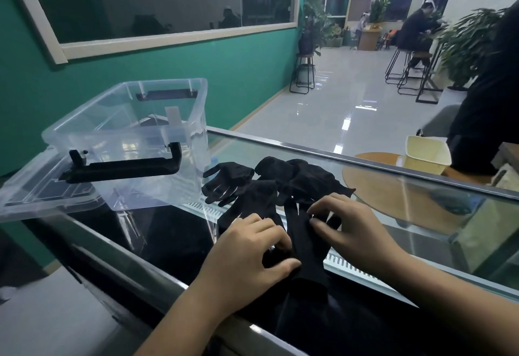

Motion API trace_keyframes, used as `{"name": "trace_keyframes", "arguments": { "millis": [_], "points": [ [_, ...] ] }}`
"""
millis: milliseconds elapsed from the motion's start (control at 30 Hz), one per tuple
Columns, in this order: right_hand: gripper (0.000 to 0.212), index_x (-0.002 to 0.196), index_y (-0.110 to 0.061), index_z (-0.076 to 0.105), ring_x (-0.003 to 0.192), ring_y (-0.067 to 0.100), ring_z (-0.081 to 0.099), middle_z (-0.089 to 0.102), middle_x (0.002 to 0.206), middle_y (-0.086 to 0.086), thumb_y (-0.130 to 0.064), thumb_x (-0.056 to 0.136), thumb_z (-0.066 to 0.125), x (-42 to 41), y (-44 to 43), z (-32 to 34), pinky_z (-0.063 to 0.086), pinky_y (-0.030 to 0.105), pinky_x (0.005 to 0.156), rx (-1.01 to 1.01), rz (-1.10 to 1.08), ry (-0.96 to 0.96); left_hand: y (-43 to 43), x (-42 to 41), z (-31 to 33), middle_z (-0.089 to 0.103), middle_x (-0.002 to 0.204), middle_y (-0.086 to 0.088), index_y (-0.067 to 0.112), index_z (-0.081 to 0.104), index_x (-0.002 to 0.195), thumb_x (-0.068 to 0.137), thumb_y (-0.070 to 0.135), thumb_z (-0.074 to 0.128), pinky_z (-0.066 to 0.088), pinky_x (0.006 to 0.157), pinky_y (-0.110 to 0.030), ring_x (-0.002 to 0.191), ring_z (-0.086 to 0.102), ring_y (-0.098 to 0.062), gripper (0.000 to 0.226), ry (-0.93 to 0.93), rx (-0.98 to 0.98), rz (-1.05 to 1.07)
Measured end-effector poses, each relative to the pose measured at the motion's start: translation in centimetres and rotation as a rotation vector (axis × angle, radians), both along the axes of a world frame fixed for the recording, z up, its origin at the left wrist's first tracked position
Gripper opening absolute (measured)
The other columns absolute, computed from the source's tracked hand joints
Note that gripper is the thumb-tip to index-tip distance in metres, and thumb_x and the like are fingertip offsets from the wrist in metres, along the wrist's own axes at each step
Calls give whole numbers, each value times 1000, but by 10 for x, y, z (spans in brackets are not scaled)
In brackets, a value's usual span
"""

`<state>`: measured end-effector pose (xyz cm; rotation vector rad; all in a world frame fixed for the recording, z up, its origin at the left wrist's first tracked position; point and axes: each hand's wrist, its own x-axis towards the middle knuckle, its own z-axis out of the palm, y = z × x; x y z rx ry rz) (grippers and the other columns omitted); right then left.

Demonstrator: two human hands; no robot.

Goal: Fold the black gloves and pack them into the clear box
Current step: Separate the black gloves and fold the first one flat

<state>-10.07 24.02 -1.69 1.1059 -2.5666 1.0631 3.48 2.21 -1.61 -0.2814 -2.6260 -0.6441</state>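
Several black gloves lie in a loose pile (280,184) on the glass counter top, fingers spread toward the left. One black glove (306,246) lies stretched toward me between my hands. My left hand (252,254) pinches its cuff end between thumb and fingers. My right hand (342,223) presses its fingertips on the glove's upper part. The clear box (134,136) stands at the left on its lid, open at the top, with black handles; nothing shows inside it.
The clear lid (33,195) juts out under the box toward the left edge. The glass counter (421,215) runs off to the right with a metal rim behind. Beyond it are a round wooden table and a cream tray (427,153). A person in black stands at far right.
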Motion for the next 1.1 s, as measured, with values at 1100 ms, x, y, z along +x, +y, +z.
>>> {"name": "trace_keyframes", "arguments": {
  "millis": [1100],
  "points": [
    [15,98,-26,78,84,10,72,77,89,-13,-11,96,75,-1,-3,0,56,30,76,-79,59,20,-44,-74,4,71,109,10,29,77,110,102,38,69,51,103,-43,111,62,-19,14,55,134,470]
  ]
}}
